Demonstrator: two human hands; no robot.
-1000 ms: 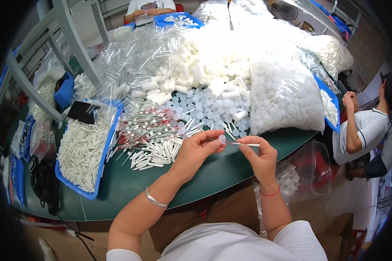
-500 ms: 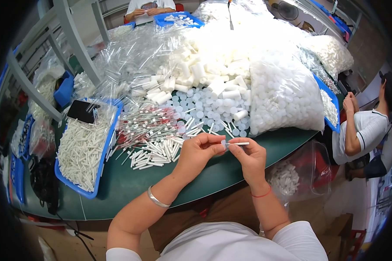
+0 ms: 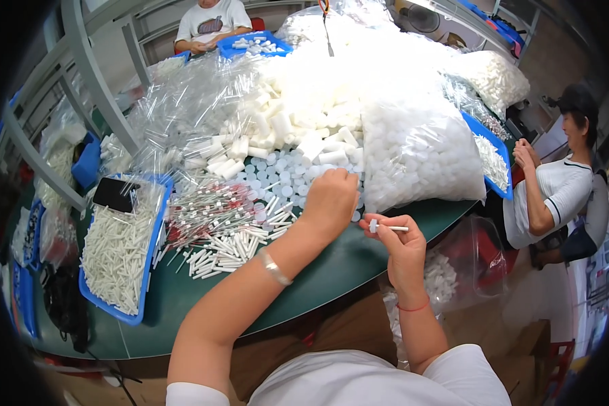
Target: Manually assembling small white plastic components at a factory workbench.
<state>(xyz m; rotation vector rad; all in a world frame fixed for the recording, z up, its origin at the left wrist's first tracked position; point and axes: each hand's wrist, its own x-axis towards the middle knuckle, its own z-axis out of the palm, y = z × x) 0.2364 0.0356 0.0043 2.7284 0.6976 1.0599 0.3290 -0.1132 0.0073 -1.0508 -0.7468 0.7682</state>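
In my right hand (image 3: 404, 247), a thin white stick (image 3: 396, 229) is pinched between thumb and fingers, with a small translucent cap (image 3: 373, 226) on its left end. My left hand (image 3: 330, 205) is bent over the near edge of a heap of translucent round caps (image 3: 277, 174). Its knuckles face up and its fingertips are hidden, so what it holds, if anything, does not show. Left of that hand lie loose white sticks (image 3: 227, 250) and a bunch of thin metal rods with white pieces (image 3: 206, 211).
A large clear bag of white caps (image 3: 423, 155) stands at right. Blue trays of white sticks (image 3: 118, 250) flank the heap; a phone (image 3: 117, 194) lies on the left one. White foam-like rolls (image 3: 277, 128) are piled behind. Co-workers sit at right (image 3: 551, 189) and far left (image 3: 213, 24).
My left hand has left the capped stick and moved forward to the heap of caps. My right hand keeps the stick, slightly farther right. The view has shifted a little.
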